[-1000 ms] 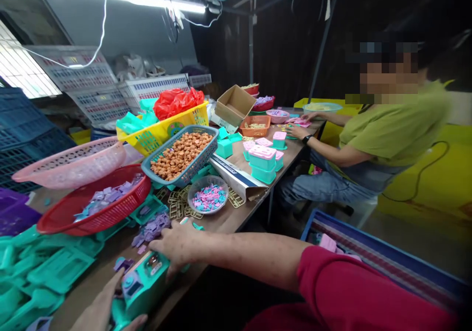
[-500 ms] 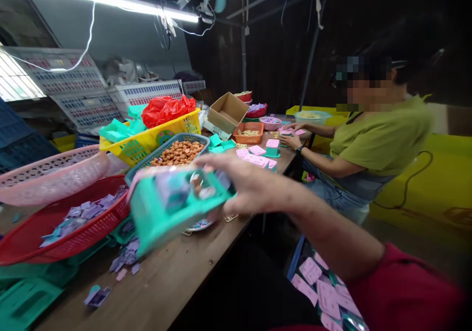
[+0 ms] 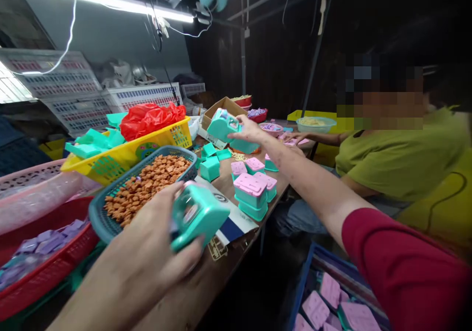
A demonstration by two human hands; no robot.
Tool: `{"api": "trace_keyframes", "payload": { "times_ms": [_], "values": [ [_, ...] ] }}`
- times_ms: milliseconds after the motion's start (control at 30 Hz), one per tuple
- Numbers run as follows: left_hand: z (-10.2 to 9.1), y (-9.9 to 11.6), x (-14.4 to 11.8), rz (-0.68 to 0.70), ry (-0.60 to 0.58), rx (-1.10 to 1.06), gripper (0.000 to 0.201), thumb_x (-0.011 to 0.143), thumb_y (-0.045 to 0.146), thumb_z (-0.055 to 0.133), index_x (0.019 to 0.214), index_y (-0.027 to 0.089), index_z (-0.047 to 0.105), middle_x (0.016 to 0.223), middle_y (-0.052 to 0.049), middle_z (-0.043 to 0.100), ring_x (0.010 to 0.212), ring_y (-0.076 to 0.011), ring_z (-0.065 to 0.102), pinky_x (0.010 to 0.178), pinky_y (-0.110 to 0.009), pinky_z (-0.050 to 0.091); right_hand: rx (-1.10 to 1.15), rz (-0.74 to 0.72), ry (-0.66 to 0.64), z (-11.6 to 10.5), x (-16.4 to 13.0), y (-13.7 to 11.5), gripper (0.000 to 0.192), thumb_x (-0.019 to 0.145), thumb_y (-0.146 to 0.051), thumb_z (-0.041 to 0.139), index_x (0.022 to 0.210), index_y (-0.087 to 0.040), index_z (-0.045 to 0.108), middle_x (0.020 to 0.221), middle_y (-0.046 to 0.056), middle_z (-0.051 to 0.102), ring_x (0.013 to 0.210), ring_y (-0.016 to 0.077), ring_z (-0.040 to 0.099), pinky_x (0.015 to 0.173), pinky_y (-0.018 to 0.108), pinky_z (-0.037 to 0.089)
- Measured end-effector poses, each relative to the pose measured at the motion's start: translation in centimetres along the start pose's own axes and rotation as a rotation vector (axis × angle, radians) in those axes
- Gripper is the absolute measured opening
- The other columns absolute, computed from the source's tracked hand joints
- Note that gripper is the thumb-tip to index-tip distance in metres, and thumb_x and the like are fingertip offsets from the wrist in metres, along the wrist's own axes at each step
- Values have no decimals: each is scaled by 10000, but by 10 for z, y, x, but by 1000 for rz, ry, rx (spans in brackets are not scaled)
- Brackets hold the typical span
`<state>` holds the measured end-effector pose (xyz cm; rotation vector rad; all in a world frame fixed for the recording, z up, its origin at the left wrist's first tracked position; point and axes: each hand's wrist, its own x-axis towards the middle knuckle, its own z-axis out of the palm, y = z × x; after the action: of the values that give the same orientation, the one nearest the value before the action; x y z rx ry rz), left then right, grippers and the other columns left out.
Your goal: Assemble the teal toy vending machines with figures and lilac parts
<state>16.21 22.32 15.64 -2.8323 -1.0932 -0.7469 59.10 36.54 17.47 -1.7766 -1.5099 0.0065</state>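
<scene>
My left hand (image 3: 147, 247), in the near foreground, is wrapped round a teal plastic box (image 3: 204, 213) with a window-like opening in its side. Farther off, my right hand (image 3: 250, 130) is closed on another teal plastic box (image 3: 221, 124), tilted in front of the cardboard carton (image 3: 210, 108). Teal boxes with pink lids (image 3: 250, 186) stand stacked on the table between and beyond my hands. Plain teal boxes (image 3: 210, 167) lie to their left. A blue-grey basket (image 3: 96, 218) of small brown pieces (image 3: 147, 186) is just beyond my left hand.
A red basket (image 3: 79, 225) with purple pieces stands at left, below a pink basket (image 3: 14, 183). A yellow basket (image 3: 110, 166) carries teal parts and a red bag (image 3: 147, 122). At lower right is a blue crate (image 3: 300, 291) of pink-lidded boxes. A co-worker (image 3: 394, 159) sits at right.
My left hand has come into view gripping a teal box. My right hand has moved farther out over the table with a teal box. The view has shifted, showing more stacked boxes.
</scene>
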Motion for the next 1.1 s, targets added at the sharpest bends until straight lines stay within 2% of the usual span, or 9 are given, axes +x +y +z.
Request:
{"api": "trace_keyframes", "payload": {
  "times_ms": [133,233,400,567,700,833,900,967,1100],
  "values": [
    [64,50,133,-262,-270,182,725,971,516,640,1551,117,468,1442,-236,668,1347,-415,682,1135,-519,561,-190,41,-142,47,42,29,885,717,-512,1012,1459,-247,608,1389,136,735,1324,383,680,1142,513,539],
    [118,52,202,-443,-356,220,810,1003,556,652,1616,93,396,1534,-289,592,1387,-457,656,1104,-523,563,-307,66,-226,78,58,55,931,721,-496,1022,1515,-278,588,1500,164,666,1437,451,591,1151,617,525],
    [199,28,232,-519,-472,209,726,1018,511,695,1580,109,472,1540,-319,583,1416,-474,624,1063,-521,562,-399,11,-353,114,66,96,718,924,-420,892,1548,-237,587,1608,158,572,1520,436,508,1211,711,465],
    [241,24,236,-488,-529,180,735,1045,583,664,1629,181,474,1589,-234,570,1414,-414,604,1100,-592,552,-302,-81,-530,126,65,117,399,1055,-403,764,1387,-191,699,1454,118,694,1297,306,699,1104,563,605],
    [226,27,236,-427,-521,143,721,1061,597,542,1649,184,480,1613,-295,557,1483,-510,525,1128,-704,487,-146,-116,-502,107,65,114,389,1053,-421,770,1351,-178,718,1389,112,739,1217,276,742,1068,523,626],
    [160,52,217,-342,-367,108,757,1136,653,190,1692,183,395,1661,-256,508,1525,-466,491,1206,-650,438,-6,-108,-323,58,41,116,469,1054,-414,745,1453,-174,688,1363,102,785,1205,234,747,1142,433,563],
    [128,79,198,-258,-310,74,838,1102,770,134,1659,222,439,1565,-213,593,1445,-429,577,1164,-580,494,30,-68,-212,33,4,124,513,1088,-436,651,1534,-184,633,1408,119,764,1234,242,734,1166,433,544],
    [112,111,180,-135,-295,62,887,1035,890,263,1580,252,550,1484,-206,647,1400,-464,605,1074,-559,549,47,-21,-134,17,-51,135,590,1083,-477,617,1589,-176,583,1486,162,706,1336,286,690,1213,479,515],
    [132,155,169,-177,-482,96,992,934,949,488,1611,226,548,1546,-281,602,1428,-537,588,1045,-598,567,69,73,-104,24,-183,147,633,1090,-454,541,1642,-146,539,1647,248,524,1600,366,488,1335,570,380]
  ]
}}
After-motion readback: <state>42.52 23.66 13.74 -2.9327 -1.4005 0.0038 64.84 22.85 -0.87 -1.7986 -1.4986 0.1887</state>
